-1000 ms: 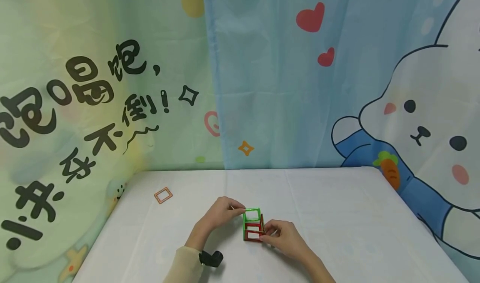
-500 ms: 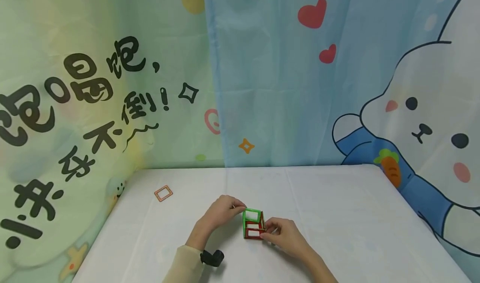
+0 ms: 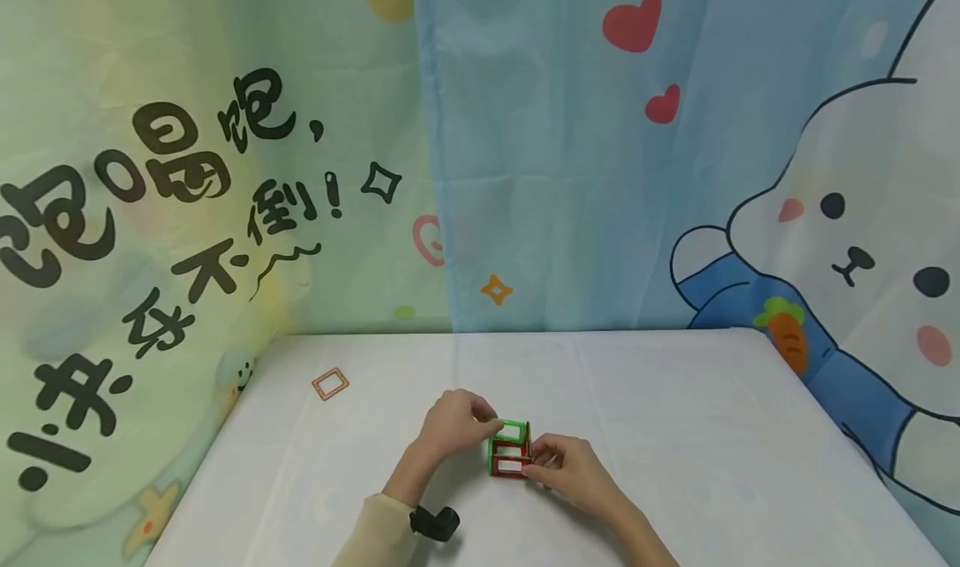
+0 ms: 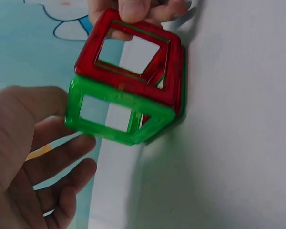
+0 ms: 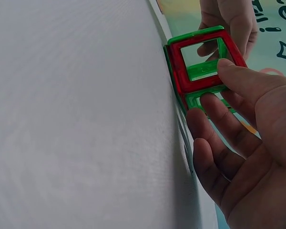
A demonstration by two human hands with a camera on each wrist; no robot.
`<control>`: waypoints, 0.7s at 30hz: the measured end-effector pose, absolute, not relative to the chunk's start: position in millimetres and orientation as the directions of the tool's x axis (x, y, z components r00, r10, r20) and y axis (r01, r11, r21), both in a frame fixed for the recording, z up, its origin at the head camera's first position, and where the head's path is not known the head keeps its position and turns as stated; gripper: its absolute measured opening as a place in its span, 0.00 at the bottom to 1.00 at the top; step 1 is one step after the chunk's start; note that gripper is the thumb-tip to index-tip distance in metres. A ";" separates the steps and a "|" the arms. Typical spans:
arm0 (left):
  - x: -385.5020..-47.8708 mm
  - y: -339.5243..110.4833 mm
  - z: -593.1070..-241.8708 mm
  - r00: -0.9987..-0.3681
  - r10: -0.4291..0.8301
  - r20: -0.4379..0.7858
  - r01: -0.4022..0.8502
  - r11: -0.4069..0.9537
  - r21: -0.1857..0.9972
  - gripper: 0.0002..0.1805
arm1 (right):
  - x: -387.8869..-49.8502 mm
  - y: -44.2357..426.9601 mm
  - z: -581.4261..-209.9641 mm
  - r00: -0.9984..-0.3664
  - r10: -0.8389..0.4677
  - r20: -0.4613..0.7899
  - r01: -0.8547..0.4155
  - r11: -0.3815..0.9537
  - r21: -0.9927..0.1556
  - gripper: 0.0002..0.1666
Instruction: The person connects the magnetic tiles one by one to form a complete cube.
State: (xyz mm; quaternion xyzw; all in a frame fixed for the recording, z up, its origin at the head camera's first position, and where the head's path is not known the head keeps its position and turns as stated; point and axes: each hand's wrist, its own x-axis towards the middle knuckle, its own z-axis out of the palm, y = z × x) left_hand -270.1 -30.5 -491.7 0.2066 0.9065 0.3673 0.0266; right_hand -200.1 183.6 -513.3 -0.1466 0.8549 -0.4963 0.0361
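Note:
A small box-like frame of red and green square tiles stands on the white table between the hands. My left hand pinches its green tile at the upper left; in the left wrist view, thumb and forefinger meet the green tile's edge while the other fingers curl loosely. My right hand pinches the near right side, and in the right wrist view its thumb lies on the red tile with fingers beneath. The inside of the frame is partly hidden.
An orange square frame lies flat on the white table at the far left. Behind the table hangs a printed curtain. A black band is round the left wrist.
The left hand has shifted slightly right over the green tile, which has tilted down from upright toward the top of the frame. The right hand has hardly moved.

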 end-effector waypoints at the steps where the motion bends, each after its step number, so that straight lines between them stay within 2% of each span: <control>1: -269.4 -29.4 -490.7 -0.915 0.388 0.108 0.356 0.653 0.668 0.08 | -200.0 183.8 -513.4 -0.955 -0.286 0.083 -0.213 0.464 -0.860 0.10; 14: -262.9 -21.0 -486.4 -0.939 0.323 0.114 0.319 0.704 0.634 0.10 | -199.9 184.2 -514.7 -0.953 -0.292 0.081 -0.212 0.453 -0.866 0.11; 21: -265.1 -22.1 -494.0 -0.944 0.320 0.075 0.281 0.666 0.691 0.11 | -199.3 184.9 -513.4 -0.952 -0.299 0.069 -0.206 0.458 -0.865 0.10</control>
